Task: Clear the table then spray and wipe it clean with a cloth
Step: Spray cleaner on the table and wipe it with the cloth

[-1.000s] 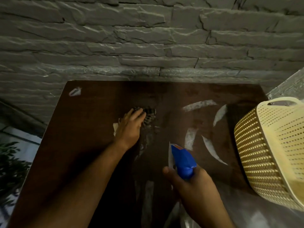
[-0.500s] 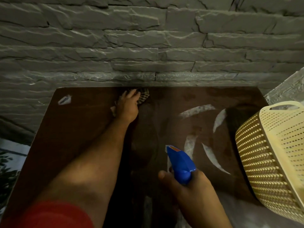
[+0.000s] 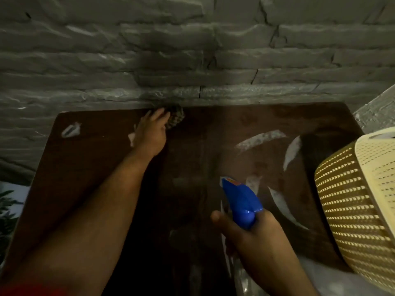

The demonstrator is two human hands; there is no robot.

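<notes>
A dark brown table stands against a grey stone wall. My left hand presses a checked cloth flat onto the table at its far edge, right by the wall; most of the cloth is hidden under my fingers. My right hand grips a spray bottle with a blue trigger head over the near middle of the table, nozzle pointing away from me. The bottle's body is hidden below my hand.
A cream perforated plastic basket sits at the table's right edge. Pale worn patches mark the tabletop on the right, and a small one lies at the far left. Leaves show beyond the left edge.
My left hand has slid the cloth from the table's middle away from me to the far edge by the wall. My right hand with the spray bottle has stayed nearly still.
</notes>
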